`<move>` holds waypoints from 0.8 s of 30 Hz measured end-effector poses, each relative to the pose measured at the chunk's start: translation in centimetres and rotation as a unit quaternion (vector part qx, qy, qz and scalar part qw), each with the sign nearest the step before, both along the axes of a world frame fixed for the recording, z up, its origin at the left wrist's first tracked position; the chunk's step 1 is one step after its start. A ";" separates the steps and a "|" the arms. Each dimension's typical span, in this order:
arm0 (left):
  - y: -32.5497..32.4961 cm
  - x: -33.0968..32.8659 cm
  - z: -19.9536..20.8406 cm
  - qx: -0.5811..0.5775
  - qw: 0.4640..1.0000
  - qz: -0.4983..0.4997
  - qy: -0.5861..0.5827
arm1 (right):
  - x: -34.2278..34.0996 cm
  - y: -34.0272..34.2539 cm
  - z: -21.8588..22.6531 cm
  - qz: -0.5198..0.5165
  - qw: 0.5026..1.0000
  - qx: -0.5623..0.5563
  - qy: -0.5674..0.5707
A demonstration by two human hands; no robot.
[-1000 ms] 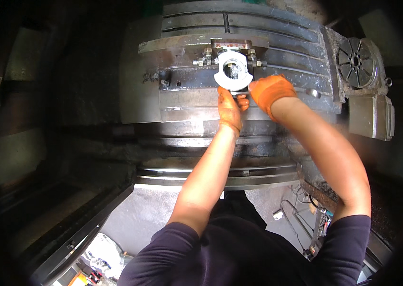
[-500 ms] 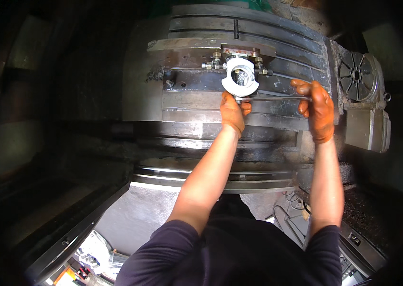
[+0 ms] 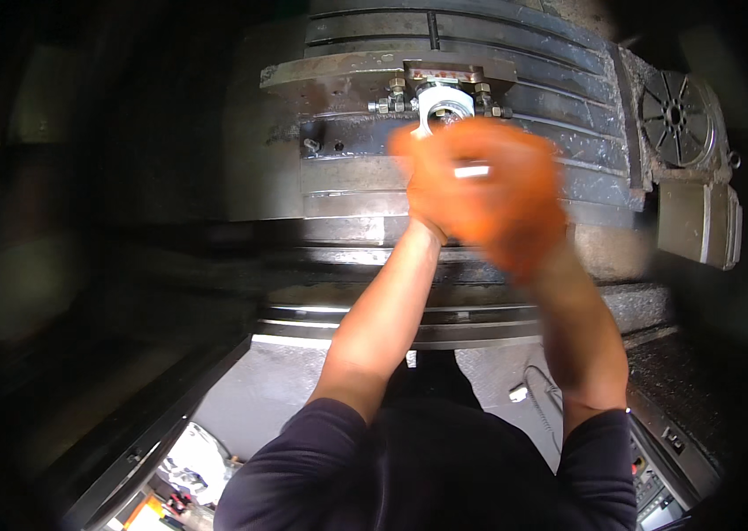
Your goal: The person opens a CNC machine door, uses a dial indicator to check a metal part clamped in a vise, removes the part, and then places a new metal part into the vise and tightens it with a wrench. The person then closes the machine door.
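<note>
A white metal part with a round bore point(image 3: 435, 99) sits clamped on the machine table, partly hidden by my gloved hands. My right hand point(image 3: 511, 190), in an orange glove and smeared by motion, is closed just in front of the part and close to the camera. The bright end of a metal bar point(image 3: 471, 172) shows within its grip; the rest of the bar is hidden. Below the bore is my left hand point(image 3: 424, 211), also gloved in orange. Only its wrist and edge show, as the right hand covers its fingers.
Brass-coloured bolts and fittings point(image 3: 397, 86) flank the part, with a metal block point(image 3: 443, 74) behind it. Slots run across the machine table point(image 3: 365, 173). A round slotted plate point(image 3: 676, 118) stands at the right, above a box-shaped housing point(image 3: 698, 221).
My right hand has swung left and up toward the camera, from beside the bar's far end to in front of the part. It now covers my left hand's fingers. The view has shifted slightly.
</note>
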State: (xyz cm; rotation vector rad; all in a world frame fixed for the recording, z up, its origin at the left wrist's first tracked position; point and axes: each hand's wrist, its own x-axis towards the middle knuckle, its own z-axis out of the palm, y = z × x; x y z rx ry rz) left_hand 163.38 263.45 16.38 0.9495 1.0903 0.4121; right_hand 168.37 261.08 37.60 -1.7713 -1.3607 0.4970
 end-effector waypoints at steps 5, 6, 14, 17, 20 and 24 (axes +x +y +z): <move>1.6 -3.1 -5.4 -0.302 0.898 0.125 -0.295 | -10.3 7.3 -1.2 0.225 0.910 -0.222 -0.268; 2.2 -6.0 -6.1 -0.272 0.909 0.137 -0.284 | -12.5 8.2 -2.8 0.262 0.908 -0.213 -0.250; -1.0 -13.0 -5.3 -0.327 0.913 0.099 -0.223 | -14.8 0.2 -2.5 0.278 0.917 -0.049 -0.283; -3.1 -12.5 -5.1 -0.404 0.805 -0.004 -0.434 | -12.3 -3.5 -5.4 0.122 0.947 -0.133 -0.267; -4.3 -10.6 -5.1 -0.307 0.904 -0.063 -0.292 | -1.4 -11.5 -6.7 -0.048 0.996 -0.077 0.024; -3.1 -8.2 -6.2 -0.180 0.976 -0.026 -0.119 | 5.7 -21.6 -11.1 -0.426 0.846 -0.011 0.319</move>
